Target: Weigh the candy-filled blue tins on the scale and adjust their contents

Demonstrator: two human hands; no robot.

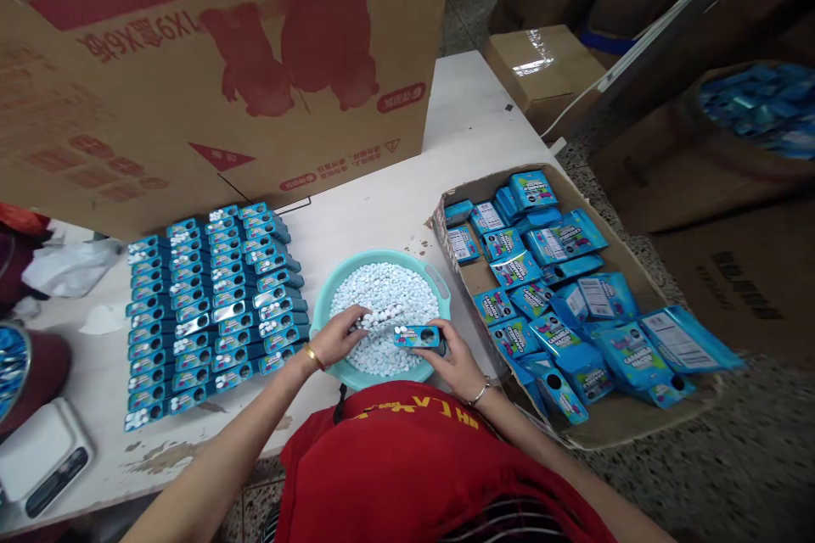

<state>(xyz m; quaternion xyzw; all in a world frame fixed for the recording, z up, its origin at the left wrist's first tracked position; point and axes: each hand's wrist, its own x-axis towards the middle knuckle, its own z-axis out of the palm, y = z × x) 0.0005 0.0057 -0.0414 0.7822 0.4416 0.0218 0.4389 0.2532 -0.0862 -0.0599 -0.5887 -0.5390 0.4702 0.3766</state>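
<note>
A turquoise basin [323,284] full of small white candies [382,284] sits at the table's front edge. My left hand [337,338] reaches over its left side with fingers curled into the candies, closed around some at the fingertips. My right hand [459,366] grips a small blue candy box [415,337] over the basin's right side. The box's printed narrow face, with a dark round hole, points up, and a few white candies show at its left end. To the left, several rows of similar blue boxes [233,301] stand upright, some with candies on top.
An open carton [474,271] of blue boxes lies to the right. Behind stands a large printed cardboard box [306,136]. At left are a white scale [42,450], a tub [47,373] and crumpled white plastic [70,267]. Another carton [548,68] sits beyond the table.
</note>
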